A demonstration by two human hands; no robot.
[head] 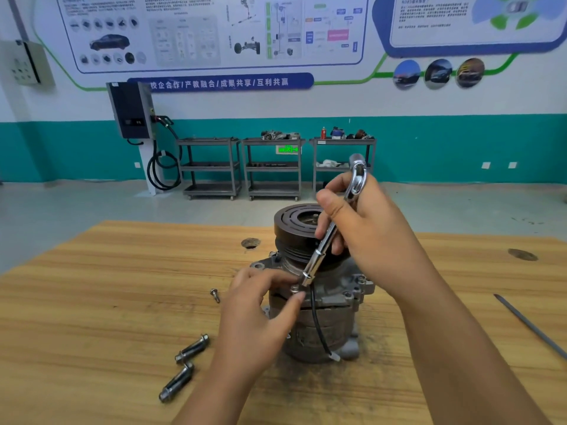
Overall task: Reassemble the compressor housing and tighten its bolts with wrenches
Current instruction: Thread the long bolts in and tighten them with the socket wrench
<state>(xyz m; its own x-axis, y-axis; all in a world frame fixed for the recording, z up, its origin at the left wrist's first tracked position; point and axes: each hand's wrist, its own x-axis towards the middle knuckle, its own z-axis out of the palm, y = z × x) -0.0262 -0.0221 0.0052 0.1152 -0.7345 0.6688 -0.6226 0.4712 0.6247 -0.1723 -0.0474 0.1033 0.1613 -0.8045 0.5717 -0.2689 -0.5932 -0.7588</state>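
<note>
- Wooden table (92, 302) carried the compressor (331, 305); the unit stood upright at mid-table, pulley (294, 222) on top.
- Right hand (368, 228) was above the compressor's right side, fingers wrapped round a chrome socket wrench (325, 243).
- Left hand (260, 305) was against the compressor's left front, thumb and forefinger pinching a flange bolt (295, 288).
- Wrench ran tilted, handle up and away, socket end down on that flange bolt at the compressor's upper flange.
- Thin metal rod (530, 326) lay flat well right of the compressor.
- Black cable (316, 320) ran down the compressor's front face.
- Two long bolts (192, 348) lay front-left of the compressor, close together.
- One short bolt (215, 294) lay just left of the compressor, apart from the hand.
</note>
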